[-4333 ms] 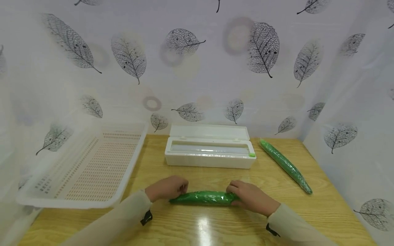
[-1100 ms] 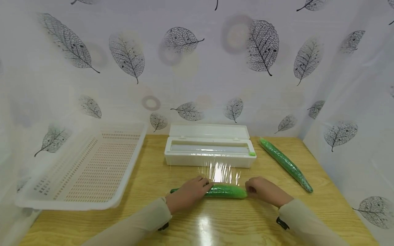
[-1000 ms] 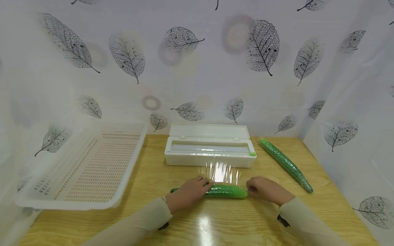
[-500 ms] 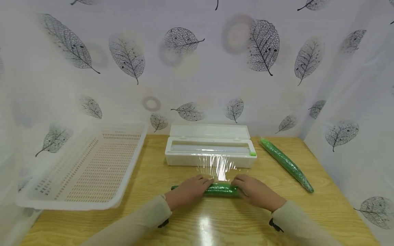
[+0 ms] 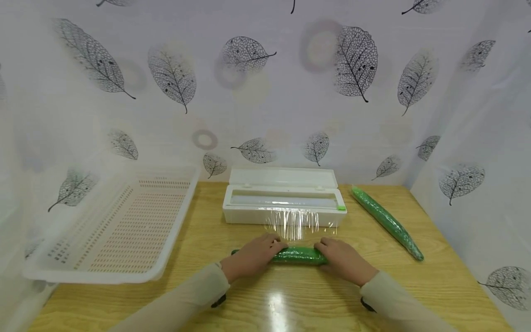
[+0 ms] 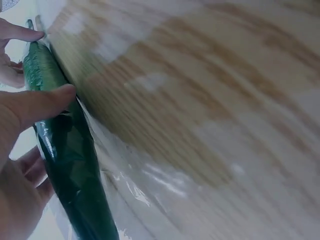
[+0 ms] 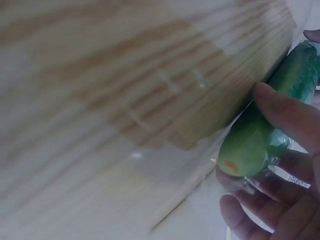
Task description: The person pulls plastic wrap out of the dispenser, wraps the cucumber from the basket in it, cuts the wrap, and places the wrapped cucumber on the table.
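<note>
A green cucumber (image 5: 299,256) lies crosswise on the table in front of the box, with clear plastic film on it. Near its left part my left hand (image 5: 252,256) grips it, thumb on one side and fingers on the other in the left wrist view. Around the paler right end, my right hand (image 5: 343,260) holds it the same way; loose film bunches at that end (image 7: 245,155) in the right wrist view. Shiny cling film (image 5: 292,223) stretches from the cucumber toward the white cling film dispenser (image 5: 282,216), whose lid stands up. My palms hide parts of the cucumber.
A second film-covered cucumber (image 5: 387,222) lies slanted at the right of the wooden table (image 5: 232,306). At the left stands a white perforated plastic basket (image 5: 176,230). A leaf-patterned curtain (image 5: 282,101) surrounds the back and sides.
My right hand has moved left from beside the cucumber's right end onto the cucumber. The cucumber sits slightly nearer the dispenser, and the film's glare has shifted. The left hand stays on the cucumber.
</note>
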Demonstrator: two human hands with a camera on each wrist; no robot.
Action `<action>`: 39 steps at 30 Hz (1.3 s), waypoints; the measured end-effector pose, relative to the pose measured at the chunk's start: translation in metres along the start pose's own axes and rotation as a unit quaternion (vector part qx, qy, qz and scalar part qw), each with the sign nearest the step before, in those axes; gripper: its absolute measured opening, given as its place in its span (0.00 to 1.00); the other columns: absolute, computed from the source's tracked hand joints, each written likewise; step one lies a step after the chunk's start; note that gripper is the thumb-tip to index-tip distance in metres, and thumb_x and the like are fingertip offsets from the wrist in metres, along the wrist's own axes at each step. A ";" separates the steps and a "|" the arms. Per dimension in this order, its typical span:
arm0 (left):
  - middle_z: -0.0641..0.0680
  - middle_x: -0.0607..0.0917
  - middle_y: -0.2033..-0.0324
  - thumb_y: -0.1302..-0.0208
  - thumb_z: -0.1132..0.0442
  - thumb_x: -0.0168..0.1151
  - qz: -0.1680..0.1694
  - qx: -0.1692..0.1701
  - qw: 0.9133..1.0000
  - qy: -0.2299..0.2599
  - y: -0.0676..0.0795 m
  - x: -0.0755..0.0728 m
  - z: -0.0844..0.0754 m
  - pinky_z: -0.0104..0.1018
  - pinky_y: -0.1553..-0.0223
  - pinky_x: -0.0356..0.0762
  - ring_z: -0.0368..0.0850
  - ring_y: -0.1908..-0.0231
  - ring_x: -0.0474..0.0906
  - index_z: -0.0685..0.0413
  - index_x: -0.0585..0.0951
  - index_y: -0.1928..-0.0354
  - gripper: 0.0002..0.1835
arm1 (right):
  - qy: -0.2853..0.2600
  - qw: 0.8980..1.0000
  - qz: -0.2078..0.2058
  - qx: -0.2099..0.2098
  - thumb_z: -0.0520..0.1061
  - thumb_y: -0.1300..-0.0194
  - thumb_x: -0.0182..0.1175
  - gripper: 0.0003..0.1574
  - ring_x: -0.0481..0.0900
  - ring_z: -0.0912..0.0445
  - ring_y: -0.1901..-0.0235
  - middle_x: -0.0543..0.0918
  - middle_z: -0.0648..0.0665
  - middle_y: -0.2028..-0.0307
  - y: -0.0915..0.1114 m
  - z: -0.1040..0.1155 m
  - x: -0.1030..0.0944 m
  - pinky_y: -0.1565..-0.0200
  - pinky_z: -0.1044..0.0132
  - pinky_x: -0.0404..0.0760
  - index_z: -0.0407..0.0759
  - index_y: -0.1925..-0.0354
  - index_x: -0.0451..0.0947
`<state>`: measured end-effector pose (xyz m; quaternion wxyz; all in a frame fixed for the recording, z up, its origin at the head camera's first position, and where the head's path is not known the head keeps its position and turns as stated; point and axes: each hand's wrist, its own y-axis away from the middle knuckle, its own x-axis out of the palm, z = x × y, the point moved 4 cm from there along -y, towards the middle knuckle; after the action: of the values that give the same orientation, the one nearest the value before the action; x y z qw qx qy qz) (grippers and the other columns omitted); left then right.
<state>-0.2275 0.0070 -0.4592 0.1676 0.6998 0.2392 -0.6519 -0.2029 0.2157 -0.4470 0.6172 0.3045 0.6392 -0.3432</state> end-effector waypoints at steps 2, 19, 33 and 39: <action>0.52 0.74 0.47 0.39 0.73 0.54 -0.018 -0.004 1.000 0.002 0.001 0.000 0.002 0.34 0.45 0.76 0.44 0.47 0.72 0.42 0.67 0.35 0.31 | -0.004 1.000 0.004 0.008 0.48 0.54 0.74 0.27 0.79 0.54 0.68 0.81 0.45 0.66 0.001 -0.002 0.000 0.64 0.60 0.82 0.39 0.59 0.75; 0.51 0.79 0.47 0.44 0.60 0.67 0.008 -0.050 0.999 0.013 -0.001 -0.007 0.013 0.35 0.43 0.75 0.44 0.46 0.75 0.51 0.70 0.40 0.29 | -0.007 0.999 -0.034 0.014 0.50 0.55 0.74 0.29 0.74 0.57 0.64 0.76 0.45 0.61 -0.001 -0.014 -0.001 0.62 0.61 0.79 0.39 0.56 0.78; 0.51 0.76 0.52 0.45 0.68 0.65 -0.046 -0.059 0.997 0.021 0.007 0.000 0.028 0.36 0.52 0.77 0.44 0.53 0.71 0.39 0.71 0.38 0.32 | -0.032 0.999 -0.025 0.024 0.40 0.53 0.72 0.30 0.81 0.49 0.60 0.80 0.40 0.58 -0.004 -0.019 -0.002 0.57 0.57 0.82 0.33 0.51 0.75; 0.50 0.79 0.53 0.46 0.70 0.65 -0.043 -0.053 0.998 -0.004 0.006 -0.001 0.032 0.35 0.51 0.77 0.44 0.53 0.73 0.41 0.71 0.38 0.32 | -0.109 0.992 0.000 0.063 0.41 0.50 0.70 0.27 0.82 0.50 0.58 0.82 0.44 0.58 -0.005 -0.029 -0.002 0.56 0.57 0.82 0.37 0.51 0.74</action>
<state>-0.2511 -0.0161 -0.4613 0.1773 0.6763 0.3024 -0.6479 -0.2235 0.2363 -0.4447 0.6626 0.3034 0.5453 -0.4142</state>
